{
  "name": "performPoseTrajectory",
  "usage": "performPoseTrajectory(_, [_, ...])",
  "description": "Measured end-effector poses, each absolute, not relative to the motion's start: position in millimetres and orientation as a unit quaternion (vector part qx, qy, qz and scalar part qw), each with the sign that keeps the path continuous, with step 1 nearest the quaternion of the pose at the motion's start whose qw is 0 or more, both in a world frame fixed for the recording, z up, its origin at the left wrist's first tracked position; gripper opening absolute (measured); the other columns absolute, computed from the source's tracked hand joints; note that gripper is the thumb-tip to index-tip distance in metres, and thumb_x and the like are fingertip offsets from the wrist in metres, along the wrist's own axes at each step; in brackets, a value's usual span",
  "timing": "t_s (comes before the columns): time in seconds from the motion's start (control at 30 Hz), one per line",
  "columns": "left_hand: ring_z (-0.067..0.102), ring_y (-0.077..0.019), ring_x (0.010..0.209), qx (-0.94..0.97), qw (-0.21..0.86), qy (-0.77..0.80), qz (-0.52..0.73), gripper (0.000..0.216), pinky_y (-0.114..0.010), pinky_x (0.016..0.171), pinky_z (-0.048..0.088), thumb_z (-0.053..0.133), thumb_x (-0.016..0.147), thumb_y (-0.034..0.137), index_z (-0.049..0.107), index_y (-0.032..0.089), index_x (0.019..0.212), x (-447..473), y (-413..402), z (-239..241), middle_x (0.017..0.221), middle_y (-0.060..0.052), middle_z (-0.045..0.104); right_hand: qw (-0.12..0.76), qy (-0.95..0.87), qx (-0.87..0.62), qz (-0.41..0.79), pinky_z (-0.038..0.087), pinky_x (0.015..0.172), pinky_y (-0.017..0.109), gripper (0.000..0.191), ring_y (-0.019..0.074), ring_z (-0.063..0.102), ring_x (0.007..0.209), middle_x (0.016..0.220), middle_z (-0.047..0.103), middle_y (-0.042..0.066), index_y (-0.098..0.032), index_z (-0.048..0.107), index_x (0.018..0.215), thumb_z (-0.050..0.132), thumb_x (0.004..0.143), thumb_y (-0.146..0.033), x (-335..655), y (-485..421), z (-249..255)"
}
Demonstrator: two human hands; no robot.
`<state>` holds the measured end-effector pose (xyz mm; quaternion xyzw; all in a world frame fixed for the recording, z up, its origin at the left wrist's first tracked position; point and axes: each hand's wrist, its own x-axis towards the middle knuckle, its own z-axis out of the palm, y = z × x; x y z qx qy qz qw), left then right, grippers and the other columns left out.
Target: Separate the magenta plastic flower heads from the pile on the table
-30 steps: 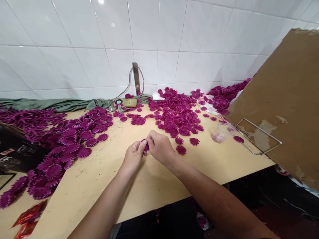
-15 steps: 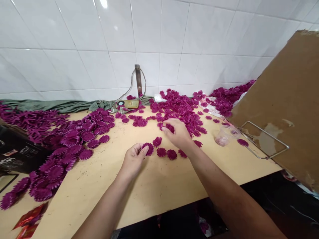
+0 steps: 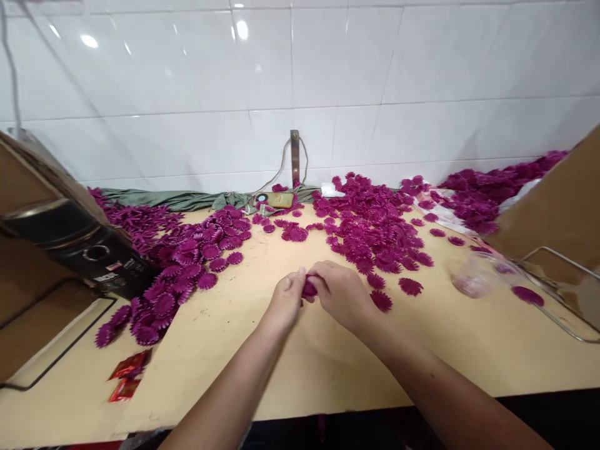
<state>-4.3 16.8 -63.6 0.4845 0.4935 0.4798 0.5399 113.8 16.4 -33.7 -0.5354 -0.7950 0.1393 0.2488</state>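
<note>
Currently, the purple flower piece (image 3: 309, 289) is left of the clear cup (image 3: 470, 280), pinched between the closed left hand (image 3: 287, 301) and right hand (image 3: 344, 295), which hide most of its outline. Right of the cup, the cardboard panel (image 3: 553, 219) is cut off.

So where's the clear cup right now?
In the head view, the cup is on the right side of the table, right of the right hand, just left of a lone purple flower and the cardboard.
</note>
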Motion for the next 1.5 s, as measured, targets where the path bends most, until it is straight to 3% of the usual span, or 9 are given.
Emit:
performPoseTrajectory(0.13, [0.044, -0.008, 0.048, 0.503, 0.52, 0.501, 0.475, 0.019, -0.021, 0.05, 0.032, 0.054, 0.072, 0.026, 0.049, 0.017, 0.057, 2, 19, -56, 0.051, 0.004, 0.051, 0.242, -0.766, -0.592, 0.065, 0.029, 0.054, 0.025, 0.019, 0.0141, 0.05, 0.058, 0.067, 0.059, 0.004, -0.017, 0.055, 0.074, 0.039, 0.085, -0.017, 109, 18, -38])
performPoseTrajectory(0.3, [0.044, -0.0088, 0.05, 0.514, 0.495, 0.507, 0.483, 0.021, -0.022, 0.054, 0.034, 0.052, 0.074, 0.021, 0.043, 0.019, 0.056, 9, 23, -53, 0.049, 0.005, 0.048, 0.249, -0.695, -0.672, 0.055, 0.03, 0.053, 0.027, 0.024, 0.0174, 0.053, 0.059, 0.065, 0.059, 0.006, -0.016, 0.056, 0.081, 0.033, 0.087, -0.02, 114, 43, -30])
performPoseTrajectory(0.57, [0.034, -0.0072, 0.042, 0.488, 0.503, 0.53, 0.478, 0.032, -0.023, 0.048, 0.029, 0.052, 0.073, 0.041, 0.039, 0.02, 0.052, 5, 21, -71, 0.043, 0.007, 0.039, 0.339, -0.632, -0.689, 0.101, 0.043, 0.083, 0.04, 0.038, 0.0282, 0.052, 0.105, 0.116, 0.053, 0.015, -0.016, 0.055, 0.116, 0.049, 0.079, -0.023, 168, 67, -23])
performPoseTrajectory(0.8, [0.033, -0.0069, 0.036, 0.472, 0.524, 0.527, 0.475, 0.052, -0.023, 0.042, 0.026, 0.043, 0.066, 0.069, 0.04, 0.02, 0.05, 16, 34, -68, 0.039, 0.007, 0.036, 0.35, -0.71, -0.494, 0.36, 0.051, 0.071, 0.031, 0.023, 0.0181, 0.063, 0.079, 0.082, 0.066, 0.006, -0.018, 0.06, 0.093, 0.045, 0.081, -0.031, 136, 24, -46])
performPoseTrajectory(0.87, [0.039, -0.0083, 0.039, 0.469, 0.533, 0.527, 0.467, 0.055, -0.023, 0.043, 0.028, 0.041, 0.064, 0.073, 0.043, 0.019, 0.051, 16, 31, -65, 0.041, 0.004, 0.041, 0.347, -0.718, -0.493, 0.348, 0.05, 0.069, 0.03, 0.017, 0.0168, 0.062, 0.075, 0.08, 0.065, 0.005, -0.018, 0.059, 0.088, 0.045, 0.08, -0.024, 133, 20, -49])
performPoseTrajectory(1.0, [0.048, -0.0103, 0.048, 0.459, 0.581, 0.504, 0.445, 0.058, -0.023, 0.048, 0.032, 0.044, 0.059, 0.075, 0.047, 0.018, 0.059, 14, 21, -61, 0.052, 0.001, 0.051, 0.364, -0.776, -0.487, 0.167, 0.048, 0.063, 0.03, 0.02, 0.0167, 0.058, 0.073, 0.084, 0.06, 0.007, -0.018, 0.058, 0.084, 0.04, 0.079, -0.014, 132, 18, -53])
performPoseTrajectory(1.17, [0.05, -0.0099, 0.055, 0.458, 0.614, 0.459, 0.449, 0.048, -0.023, 0.054, 0.036, 0.056, 0.059, 0.065, 0.051, 0.017, 0.063, 13, 14, -61, 0.058, 0.001, 0.054, 0.351, -0.787, -0.505, 0.044, 0.045, 0.056, 0.028, 0.025, 0.0159, 0.055, 0.063, 0.078, 0.058, 0.007, -0.017, 0.059, 0.081, 0.035, 0.08, -0.013, 128, 21, -59])
performPoseTrajectory(1.4, [0.041, -0.007, 0.042, 0.416, 0.582, 0.526, 0.46, 0.027, -0.021, 0.047, 0.031, 0.051, 0.074, 0.04, 0.046, 0.018, 0.06, 10, 20, -65, 0.046, 0.005, 0.046, 0.338, -0.808, -0.471, 0.106, 0.047, 0.064, 0.028, 0.026, 0.0162, 0.058, 0.073, 0.09, 0.061, 0.007, -0.018, 0.059, 0.099, 0.043, 0.079, -0.018, 127, 18, -55])
performPoseTrajectory(1.5, [0.042, -0.0069, 0.042, 0.42, 0.592, 0.517, 0.453, 0.024, -0.021, 0.047, 0.031, 0.051, 0.075, 0.037, 0.047, 0.017, 0.061, 9, 19, -67, 0.047, 0.004, 0.048, 0.326, -0.801, -0.483, 0.136, 0.044, 0.063, 0.026, 0.022, 0.0141, 0.057, 0.07, 0.083, 0.062, 0.004, -0.02, 0.062, 0.084, 0.043, 0.078, -0.014, 125, 17, -53])
